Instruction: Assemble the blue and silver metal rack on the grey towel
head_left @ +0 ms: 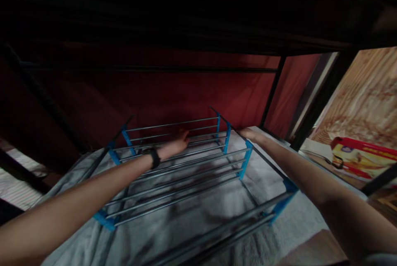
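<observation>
A metal rack of grey rods and blue plastic joints lies on its side on a pale grey towel-like cloth. My left hand, with a black band on the wrist, reaches across the rack and rests on its far rods; the fingers are blurred and partly hidden. My right hand stretches to the rack's far right corner by a dark side rod; its fingers are out of sight behind the frame.
A dark red curtain or wall stands behind the rack under a black bed-like frame. On the right there is patterned wood flooring and a red and yellow package. A striped cloth lies at the left.
</observation>
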The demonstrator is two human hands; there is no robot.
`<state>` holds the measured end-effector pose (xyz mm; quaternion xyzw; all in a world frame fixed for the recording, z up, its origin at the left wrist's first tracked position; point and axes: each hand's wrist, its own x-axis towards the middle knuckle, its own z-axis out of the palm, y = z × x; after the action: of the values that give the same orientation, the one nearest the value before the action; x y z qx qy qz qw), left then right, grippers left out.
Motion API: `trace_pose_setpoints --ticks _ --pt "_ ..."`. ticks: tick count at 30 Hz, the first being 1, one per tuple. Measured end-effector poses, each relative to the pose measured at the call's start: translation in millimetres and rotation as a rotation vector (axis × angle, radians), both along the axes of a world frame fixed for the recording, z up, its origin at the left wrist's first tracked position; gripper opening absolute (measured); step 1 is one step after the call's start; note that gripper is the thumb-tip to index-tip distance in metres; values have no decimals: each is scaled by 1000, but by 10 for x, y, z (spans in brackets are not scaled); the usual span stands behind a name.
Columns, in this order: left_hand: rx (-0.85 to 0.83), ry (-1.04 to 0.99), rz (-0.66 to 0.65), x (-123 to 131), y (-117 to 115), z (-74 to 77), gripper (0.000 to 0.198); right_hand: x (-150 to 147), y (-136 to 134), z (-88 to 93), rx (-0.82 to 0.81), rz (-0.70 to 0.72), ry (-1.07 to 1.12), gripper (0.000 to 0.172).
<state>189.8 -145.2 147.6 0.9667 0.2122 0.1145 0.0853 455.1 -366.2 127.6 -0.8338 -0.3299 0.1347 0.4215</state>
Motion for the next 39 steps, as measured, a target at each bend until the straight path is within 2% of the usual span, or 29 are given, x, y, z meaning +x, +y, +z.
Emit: trace_pose_setpoints --ticks 3,6,12,16,22,27,32,39 --pt "112 90 -134 580 -129 -353 47 72 152 -77 -15 10 8 48" --pt "144 81 -190 961 -214 -569 47 145 218 -205 -35 31 28 51" --pt "91 68 -241 1541 -185 -812 37 329 246 -375 -50 54 94 49" --pt "40 45 -316 1822 -105 -925 36 412 305 -434 20 30 145 50" --pt "-41 -14 -329 2024 -139 -893 35 437 356 -476 63 26 174 43" --pt "-100 -88 -315 1996 -187 -782 35 432 366 -486 63 31 170 44" --pt "-113 -148 -374 1970 -186 -675 33 412 383 -491 52 19 175 46" --pt "-143 -160 -375 1997 -178 -693 35 385 356 -462 59 48 174 47"
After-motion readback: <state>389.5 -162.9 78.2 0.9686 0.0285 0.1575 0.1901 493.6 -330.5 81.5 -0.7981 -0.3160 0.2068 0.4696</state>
